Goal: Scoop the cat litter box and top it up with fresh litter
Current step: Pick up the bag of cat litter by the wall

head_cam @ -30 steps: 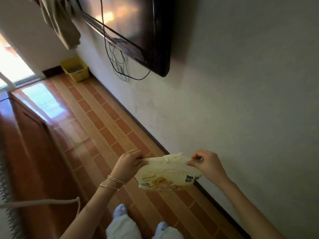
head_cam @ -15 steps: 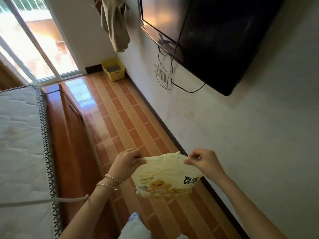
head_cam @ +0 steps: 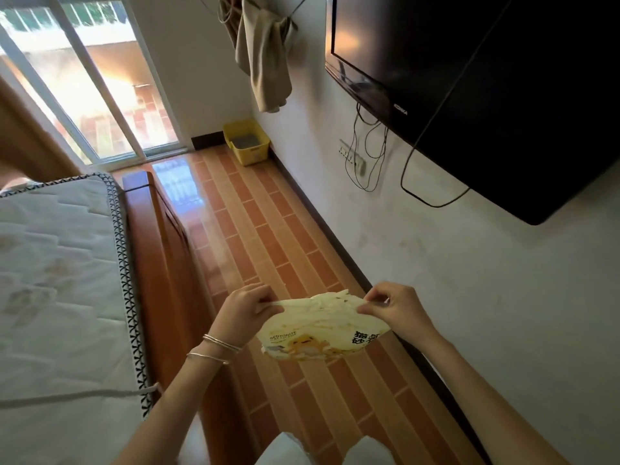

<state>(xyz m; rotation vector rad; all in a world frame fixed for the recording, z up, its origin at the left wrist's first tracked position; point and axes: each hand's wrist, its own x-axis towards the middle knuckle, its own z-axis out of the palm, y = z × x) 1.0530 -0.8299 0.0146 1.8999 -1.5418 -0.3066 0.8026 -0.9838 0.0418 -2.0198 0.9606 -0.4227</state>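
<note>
Now the litter box [head_cam: 246, 142] shifts toward 12 o'clock; left hand [head_cam: 246, 312] and right hand [head_cam: 391, 308] still pinch the bag [head_cam: 322, 330]; top-up pending.

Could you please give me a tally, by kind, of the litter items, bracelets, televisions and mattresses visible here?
Litter items: 2, the litter bag and the yellow litter box
Bracelets: 2
Television: 1
Mattress: 1
Total: 6

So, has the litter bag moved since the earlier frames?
No: only the camera turned; the litter bag still ends at the wall's dark skirting.
</note>
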